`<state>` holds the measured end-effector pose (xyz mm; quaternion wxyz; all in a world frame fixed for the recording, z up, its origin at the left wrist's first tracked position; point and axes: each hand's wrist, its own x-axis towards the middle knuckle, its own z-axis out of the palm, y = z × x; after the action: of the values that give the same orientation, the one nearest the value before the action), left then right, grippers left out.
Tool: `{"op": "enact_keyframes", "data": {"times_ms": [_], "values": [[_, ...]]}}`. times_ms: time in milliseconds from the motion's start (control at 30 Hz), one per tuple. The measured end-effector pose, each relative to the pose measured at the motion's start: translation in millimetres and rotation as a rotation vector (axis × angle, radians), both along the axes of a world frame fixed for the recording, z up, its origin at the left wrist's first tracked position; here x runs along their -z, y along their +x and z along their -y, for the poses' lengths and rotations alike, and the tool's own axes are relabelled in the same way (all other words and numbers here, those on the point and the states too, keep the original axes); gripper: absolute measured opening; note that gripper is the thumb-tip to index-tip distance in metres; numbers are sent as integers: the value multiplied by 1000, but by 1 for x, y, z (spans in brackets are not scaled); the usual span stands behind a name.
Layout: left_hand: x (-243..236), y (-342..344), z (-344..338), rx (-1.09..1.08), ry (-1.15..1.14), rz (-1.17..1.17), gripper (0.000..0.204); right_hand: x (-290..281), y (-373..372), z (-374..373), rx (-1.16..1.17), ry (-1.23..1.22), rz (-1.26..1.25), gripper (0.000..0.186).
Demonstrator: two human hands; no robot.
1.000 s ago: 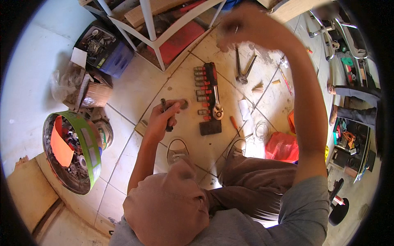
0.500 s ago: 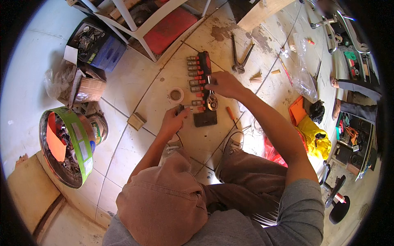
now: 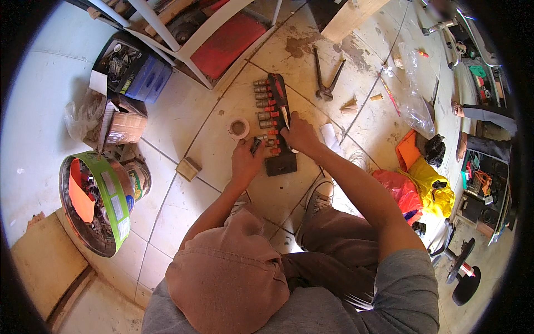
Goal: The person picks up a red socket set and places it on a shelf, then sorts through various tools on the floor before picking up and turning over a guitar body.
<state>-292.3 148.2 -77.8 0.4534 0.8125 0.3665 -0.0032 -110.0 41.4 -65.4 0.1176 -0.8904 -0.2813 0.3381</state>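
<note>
At the centre of the frame we see the ratchet (image 3: 279, 96) lying along a dark socket rail (image 3: 281, 165) on the tiled floor (image 3: 172, 203), its red-and-black handle toward the top and its head hidden beneath the right hand (image 3: 302, 134). That hand's fingers touch the metal shaft from the right; we cannot tell whether its grip is closed around the steel. Just left of the rail, the left hand (image 3: 247, 158) has a narrow grip, pinching a small dark metal piece (image 3: 255, 146) between thumb and fingers. A row of sockets (image 3: 263, 103) stands out from the rail's left edge, with a roll of tape (image 3: 238, 129) near the left fingertips. We judge the ratchet rigid and fairly heavy for its size, with most of its weight at the head; its bare shaft may feel slick, so we would take hold of the handle and steady the neck. The small piece looks hard and not fragile, but smooth and easily dropped, so we would pinch it across its sides. Pincers (image 3: 326, 92) lie apart, above and right of the hands.
</note>
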Motion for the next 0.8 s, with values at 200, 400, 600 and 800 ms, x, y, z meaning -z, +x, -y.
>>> {"op": "enact_keyframes", "data": {"times_ms": [200, 400, 600, 800], "values": [[8, 8, 0, 73, 287, 132, 45, 4, -3, 4, -7, 57, 47, 50], [9, 7, -2, 96, 211, 20, 52, -1, -2, 1, 15, 32, -3, 53], [10, 7, -2, 42, 214, 79, 49, 0, 0, 1, 14, 41, -14, 52], [25, 16, -4, -22, 221, 117, 38, 7, -3, 0, 3, 59, 27, 50]]}}
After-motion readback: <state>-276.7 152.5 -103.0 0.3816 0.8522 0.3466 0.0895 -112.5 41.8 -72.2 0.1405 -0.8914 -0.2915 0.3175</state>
